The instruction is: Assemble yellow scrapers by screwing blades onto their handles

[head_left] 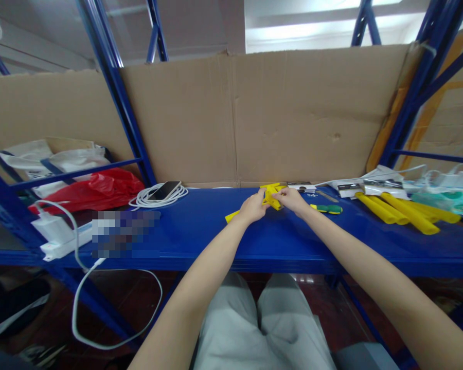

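Near the back of the blue shelf, my left hand [253, 206] grips a yellow plastic part [272, 196] with several arms. My right hand [291, 199] pinches at the same part from the right; whether a small piece sits between its fingertips is too small to tell. A yellow tube [231, 217] shows partly beyond my left wrist, its other end hidden. Just right of my right hand, a green and yellow screwdriver [327, 209] lies on the shelf, with small metal bits [312, 195] behind it.
Several yellow tubes [411, 213] lie at the right, before white boxes [384, 188]. At the left are a phone [165, 190] on a coiled white cable [139, 200], a power strip [67, 246] and a red bag [96, 189]. Cardboard [293, 118] stands behind the blue shelf [200, 231].
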### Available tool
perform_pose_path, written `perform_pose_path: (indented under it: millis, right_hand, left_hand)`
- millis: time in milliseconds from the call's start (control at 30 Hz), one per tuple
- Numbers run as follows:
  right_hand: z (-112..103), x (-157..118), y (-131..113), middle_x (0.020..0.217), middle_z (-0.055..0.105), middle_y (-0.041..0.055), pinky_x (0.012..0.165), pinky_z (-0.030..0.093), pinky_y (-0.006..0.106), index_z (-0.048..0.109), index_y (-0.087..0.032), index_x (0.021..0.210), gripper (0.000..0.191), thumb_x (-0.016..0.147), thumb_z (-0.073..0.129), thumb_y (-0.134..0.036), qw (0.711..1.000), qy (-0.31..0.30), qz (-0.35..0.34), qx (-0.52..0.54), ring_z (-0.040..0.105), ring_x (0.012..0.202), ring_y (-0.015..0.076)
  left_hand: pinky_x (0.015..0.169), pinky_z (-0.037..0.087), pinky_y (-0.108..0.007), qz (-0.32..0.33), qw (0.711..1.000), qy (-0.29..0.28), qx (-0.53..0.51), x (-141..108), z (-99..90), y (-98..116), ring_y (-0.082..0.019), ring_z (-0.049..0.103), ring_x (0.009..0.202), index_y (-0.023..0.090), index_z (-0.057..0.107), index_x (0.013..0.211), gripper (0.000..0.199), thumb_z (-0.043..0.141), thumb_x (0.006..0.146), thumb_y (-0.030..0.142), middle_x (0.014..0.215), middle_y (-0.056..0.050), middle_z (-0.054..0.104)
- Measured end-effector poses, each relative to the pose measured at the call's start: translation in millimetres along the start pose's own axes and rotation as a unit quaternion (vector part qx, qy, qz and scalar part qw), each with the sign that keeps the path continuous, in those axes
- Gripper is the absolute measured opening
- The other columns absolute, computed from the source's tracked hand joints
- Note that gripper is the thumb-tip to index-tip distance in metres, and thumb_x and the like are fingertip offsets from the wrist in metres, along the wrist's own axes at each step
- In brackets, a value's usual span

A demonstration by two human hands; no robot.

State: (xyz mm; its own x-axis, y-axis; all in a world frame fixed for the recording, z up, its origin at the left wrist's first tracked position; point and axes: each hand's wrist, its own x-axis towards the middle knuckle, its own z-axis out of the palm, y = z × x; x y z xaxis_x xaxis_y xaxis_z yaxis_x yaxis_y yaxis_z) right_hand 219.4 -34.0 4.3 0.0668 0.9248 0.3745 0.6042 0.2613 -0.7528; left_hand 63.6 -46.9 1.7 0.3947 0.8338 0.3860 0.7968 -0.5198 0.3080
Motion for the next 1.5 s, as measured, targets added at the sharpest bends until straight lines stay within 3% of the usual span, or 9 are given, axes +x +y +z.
perform_pose_path:
  millis: [233, 500, 700, 833, 1000, 1300, 1500]
  right_hand:
    - [-0.9, -0.4, 0.2, 0.055, 0.053, -0.0024, 0.052, 0.035, 0.021, 0.058, -0.017, 0.06, 0.021, 0.072, 0.057, -0.034, 1.0, -0.006, 0.0, -0.019, 0.047, 0.054, 0.0104]
    - [4.8, 5.6, 10.7, 0.076, 0.058, 0.0007, 0.066, 0.045, 0.026, 0.053, -0.018, 0.077, 0.023, 0.065, 0.066, -0.032, 0.999, 0.043, -0.03, -0.011, 0.055, 0.071, 0.014]
    - [6.0, 10.4, 18.3, 0.089, 0.059, 0.0034, 0.076, 0.047, 0.032, 0.052, -0.018, 0.084, 0.031, 0.061, 0.07, -0.029, 0.998, 0.053, -0.032, 0.022, 0.056, 0.083, 0.0164]
    - [0.8, 10.4, 15.1, 0.089, 0.061, 0.0038, 0.075, 0.048, 0.031, 0.054, -0.018, 0.084, 0.023, 0.066, 0.066, -0.024, 0.997, 0.046, -0.012, 0.052, 0.057, 0.08, 0.0153]
    - [-12.7, 10.2, 11.4, 0.088, 0.064, 0.0047, 0.076, 0.047, 0.029, 0.058, -0.016, 0.082, 0.012, 0.07, 0.06, -0.016, 0.995, 0.065, 0.024, 0.075, 0.058, 0.08, 0.0145]
    - [-23.5, -1.7, -2.4, 0.084, 0.067, 0.005, 0.068, 0.044, 0.024, 0.065, -0.015, 0.084, 0.01, 0.078, 0.057, -0.017, 0.996, 0.005, 0.056, 0.075, 0.057, 0.073, 0.012]
    - [-21.4, -3.1, -3.8, 0.07, 0.063, 0.002, 0.054, 0.037, 0.02, 0.064, -0.016, 0.078, 0.01, 0.081, 0.057, -0.022, 0.98, -0.084, 0.111, 0.145, 0.053, 0.062, 0.0099]
  left_hand:
    - [0.09, 0.044, -0.031, 0.003, 1.0, 0.003, -0.002, 0.0, -0.5, 0.0, -0.023, 0.055, 0.116, 0.017, 0.035, 0.133, 0.052, 0.056, 0.087, 0.024, 0.122, -0.015, 0.06]
    - [0.09, 0.044, -0.032, 0.01, 1.0, 0.015, -0.006, -0.2, -0.1, 0.8, -0.023, 0.057, 0.114, 0.015, 0.037, 0.133, 0.051, 0.055, 0.086, 0.023, 0.121, -0.015, 0.061]
    - [0.094, 0.043, -0.032, 0.059, 0.998, 0.033, -0.003, 0.7, 2.5, -3.7, -0.021, 0.055, 0.115, 0.019, 0.045, 0.131, 0.047, 0.054, 0.085, 0.018, 0.125, -0.011, 0.059]
    - [0.095, 0.043, -0.03, 0.075, 0.997, 0.036, 0.004, 1.0, 0.8, -4.3, -0.019, 0.056, 0.111, 0.023, 0.054, 0.126, 0.041, 0.053, 0.086, 0.018, 0.12, -0.007, 0.062]
    - [0.094, 0.044, -0.028, 0.066, 0.997, 0.036, 0.018, 0.7, -2.3, -1.2, -0.018, 0.059, 0.104, 0.02, 0.06, 0.122, 0.037, 0.052, 0.087, 0.018, 0.114, -0.008, 0.064]
    - [0.09, 0.045, -0.027, 0.085, 0.995, 0.031, 0.044, -3.1, -5.2, 5.3, -0.019, 0.06, 0.101, 0.019, 0.062, 0.121, 0.034, 0.051, 0.088, 0.019, 0.111, -0.008, 0.063]
    - [0.088, 0.046, -0.028, 0.097, 0.993, 0.03, 0.057, -4.4, -5.3, 7.1, -0.019, 0.061, 0.098, 0.021, 0.062, 0.121, 0.035, 0.051, 0.088, 0.02, 0.108, -0.008, 0.063]
